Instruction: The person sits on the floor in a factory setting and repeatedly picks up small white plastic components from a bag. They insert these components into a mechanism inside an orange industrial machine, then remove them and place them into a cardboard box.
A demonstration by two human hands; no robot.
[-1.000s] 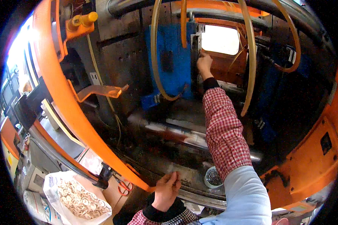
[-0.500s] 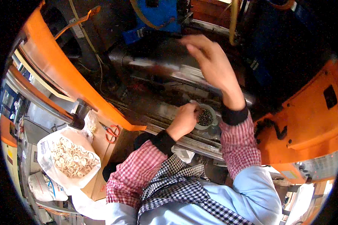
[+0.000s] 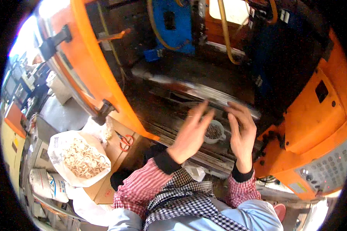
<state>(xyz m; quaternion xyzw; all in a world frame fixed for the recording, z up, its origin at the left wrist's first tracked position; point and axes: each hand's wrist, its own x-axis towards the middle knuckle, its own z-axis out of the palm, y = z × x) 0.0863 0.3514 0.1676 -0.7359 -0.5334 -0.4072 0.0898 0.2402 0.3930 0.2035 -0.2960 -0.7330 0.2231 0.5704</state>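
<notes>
Both my hands are raised over the machine's bed, on either side of a small pale bowl (image 3: 214,142). Small dark pieces (image 3: 214,131) fill the bowl. My left hand (image 3: 189,134) has its fingers stretched forward and apart, somewhat blurred, and I see nothing in it. On the bowl's other side, my right hand (image 3: 241,133) is open too, its thumb away from the bent fingers. Beyond the fingertips lies a shiny metal bar (image 3: 204,93), partly smeared.
An orange door (image 3: 100,73) stands at left, and an orange control panel (image 3: 327,165) at right. A white bag (image 3: 59,148) of cream-coloured ring-shaped pieces sits at lower left. Red-handled scissors (image 3: 126,143) lie on a cardboard box (image 3: 100,191). Hoses (image 3: 224,34) hang at the back.
My right hand has come down and back from over the metal bar to beside the bowl. My left hand has left the bowl's edge and its fingers have opened. The view has shifted.
</notes>
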